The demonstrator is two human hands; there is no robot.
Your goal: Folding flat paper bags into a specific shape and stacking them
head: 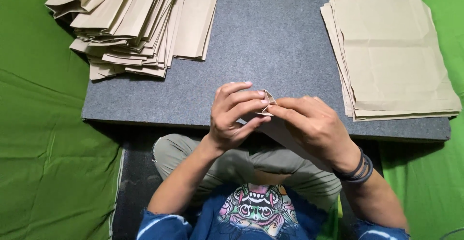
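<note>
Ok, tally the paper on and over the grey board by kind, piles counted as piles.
Pile of folded brown paper pieces, far left: 1
Stack of flat brown sheets, far right: 1
Brown piece pinched by left hand and right hand: 1
Total: 3

The middle of the grey bench lies bare from its near edge to its far edge, a broad lane for a hand. On the far left, a heap of folded brown paper bags blocks that corner. On the right, a flat stack of brown paper sheets covers the bench almost to its near edge.
</note>
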